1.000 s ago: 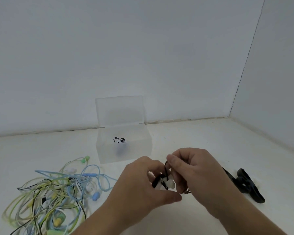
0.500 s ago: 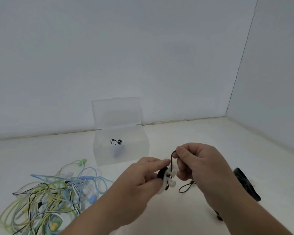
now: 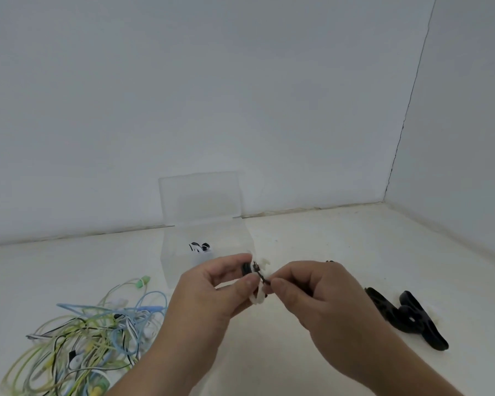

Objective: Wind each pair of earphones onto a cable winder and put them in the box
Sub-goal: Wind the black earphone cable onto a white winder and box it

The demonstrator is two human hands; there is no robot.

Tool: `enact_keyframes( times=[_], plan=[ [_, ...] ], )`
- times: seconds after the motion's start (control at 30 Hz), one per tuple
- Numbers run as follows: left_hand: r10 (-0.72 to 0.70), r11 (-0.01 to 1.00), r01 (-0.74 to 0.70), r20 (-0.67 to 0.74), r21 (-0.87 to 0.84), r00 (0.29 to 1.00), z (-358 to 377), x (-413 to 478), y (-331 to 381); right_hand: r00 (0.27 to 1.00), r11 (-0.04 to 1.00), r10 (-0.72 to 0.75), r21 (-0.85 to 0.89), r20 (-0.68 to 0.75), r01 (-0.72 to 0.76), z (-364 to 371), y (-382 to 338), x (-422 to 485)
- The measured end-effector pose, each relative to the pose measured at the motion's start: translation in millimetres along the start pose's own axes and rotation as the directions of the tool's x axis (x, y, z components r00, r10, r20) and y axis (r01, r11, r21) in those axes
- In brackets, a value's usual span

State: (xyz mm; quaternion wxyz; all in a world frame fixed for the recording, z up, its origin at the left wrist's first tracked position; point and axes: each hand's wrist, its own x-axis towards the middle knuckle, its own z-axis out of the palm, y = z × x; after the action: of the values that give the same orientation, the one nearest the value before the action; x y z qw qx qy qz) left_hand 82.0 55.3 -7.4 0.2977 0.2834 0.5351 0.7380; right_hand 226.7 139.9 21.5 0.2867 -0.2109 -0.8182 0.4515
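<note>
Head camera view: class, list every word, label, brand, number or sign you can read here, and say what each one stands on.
No text can be read anywhere in this view.
Clear box: no label shows.
White cable winder, held in the left hand: no marking shows.
Black cable, pinched by the right hand: none.
Earphone tangle: any brand is too small to tell.
Black clips: none shows.
</note>
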Motion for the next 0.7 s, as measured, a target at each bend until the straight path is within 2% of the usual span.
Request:
enact_keyframes(
  times=[0.17, 0.43, 0.5, 0.57, 0.7],
  plan=[
    [-0.013, 0.989, 0.02, 0.052, -0.149, 0.999, 0.6, -0.9, 4.7, 0.996, 0.997, 0.038, -0.064, 0.08, -0.033, 0.8, 0.1, 0.3],
    [-0.028, 0.984, 0.056, 0.167, -0.169, 0.986, -1.8, -3.0, 9.8, 0.975, 0.977, 0.211, -0.047, 0.063, -0.209, -7.0, 6.1, 3.7],
    [-0.019, 0.993, 0.043, 0.222, -0.105, 0.975, -4.3, -3.0, 11.7, 0.962, 0.962, 0.273, -0.025, 0.012, -0.273, -10.2, 8.7, 5.6],
    [-0.008, 1.0, 0.003, 0.278, 0.017, 0.961, -8.7, -3.2, 13.3, 0.938, 0.935, 0.347, 0.079, -0.016, -0.344, -14.3, 10.5, 7.3],
    [-0.043, 0.955, -0.072, 0.375, 0.286, 0.926, -10.5, -5.5, 13.3, 0.911, 0.859, 0.412, 0.32, 0.034, -0.4, -15.8, 11.2, 8.2]
  ],
)
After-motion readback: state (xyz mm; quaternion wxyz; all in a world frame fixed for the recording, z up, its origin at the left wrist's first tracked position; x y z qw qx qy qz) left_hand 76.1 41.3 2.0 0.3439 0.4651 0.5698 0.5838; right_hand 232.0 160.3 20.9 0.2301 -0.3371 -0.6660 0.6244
